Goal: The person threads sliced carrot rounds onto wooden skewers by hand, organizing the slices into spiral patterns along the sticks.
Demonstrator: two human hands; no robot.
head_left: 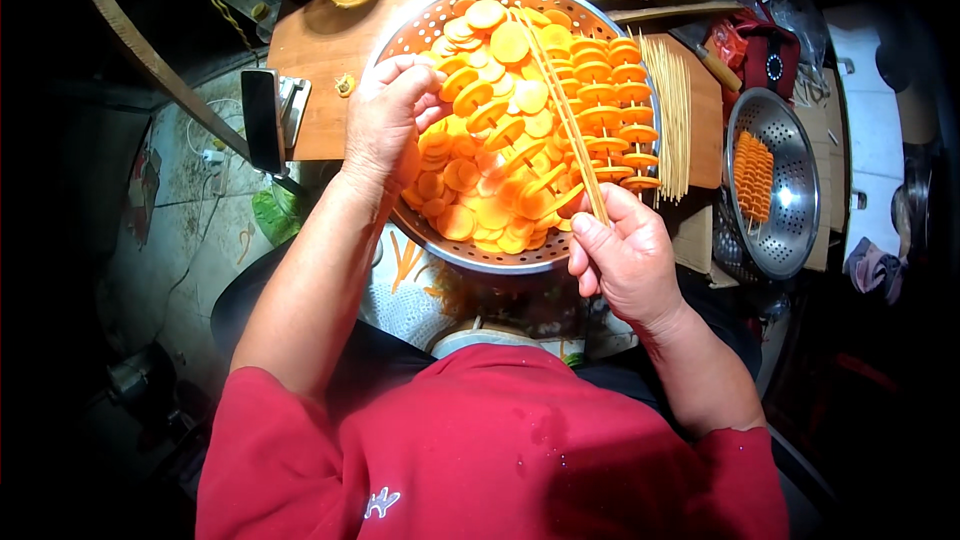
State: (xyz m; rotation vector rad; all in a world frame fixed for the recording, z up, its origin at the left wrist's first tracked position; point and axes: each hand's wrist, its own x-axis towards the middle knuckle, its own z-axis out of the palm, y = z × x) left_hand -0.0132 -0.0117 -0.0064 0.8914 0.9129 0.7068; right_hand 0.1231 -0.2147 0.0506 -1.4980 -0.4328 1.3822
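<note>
Right hand point(628, 258) grips bundle of sticks point(565, 110) at near end; sticks point away, leaning left, across colander point(420, 25). Left hand point(385, 125) pinches carrot slice point(460, 83) over carrot pile on worktop point(315, 50).

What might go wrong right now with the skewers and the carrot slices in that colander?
1. The right hand grips a bundle of thin bamboo skewers low down; their far ends fan loosely over the carrot slices, so one may slip out.
2. The perforated colander juts past the wooden table edge toward the person; pressure from the left hand might tip it.
3. Skewer points near fingers could prick.
</note>
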